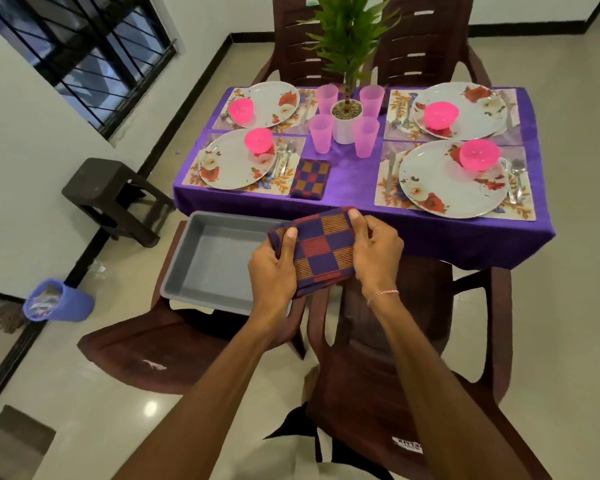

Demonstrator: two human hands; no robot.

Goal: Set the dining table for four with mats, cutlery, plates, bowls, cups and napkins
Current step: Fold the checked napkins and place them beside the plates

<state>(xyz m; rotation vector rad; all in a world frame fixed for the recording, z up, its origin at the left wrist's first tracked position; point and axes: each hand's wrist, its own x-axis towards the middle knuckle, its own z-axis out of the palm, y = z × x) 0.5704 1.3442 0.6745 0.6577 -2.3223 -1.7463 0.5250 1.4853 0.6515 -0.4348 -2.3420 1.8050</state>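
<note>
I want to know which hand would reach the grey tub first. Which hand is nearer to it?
Left. The left hand overlaps the grey tub's right edge, holding the checked napkin. The right hand grips the napkin's far side, farther off.

Soft even light, wide-angle edge distortion

Bare forearms, a thin pink bracelet [383, 297] on the right wrist.

A potted plant [346, 112], grey tub [208, 258], stool [108, 188] and bin [58, 301].
</note>
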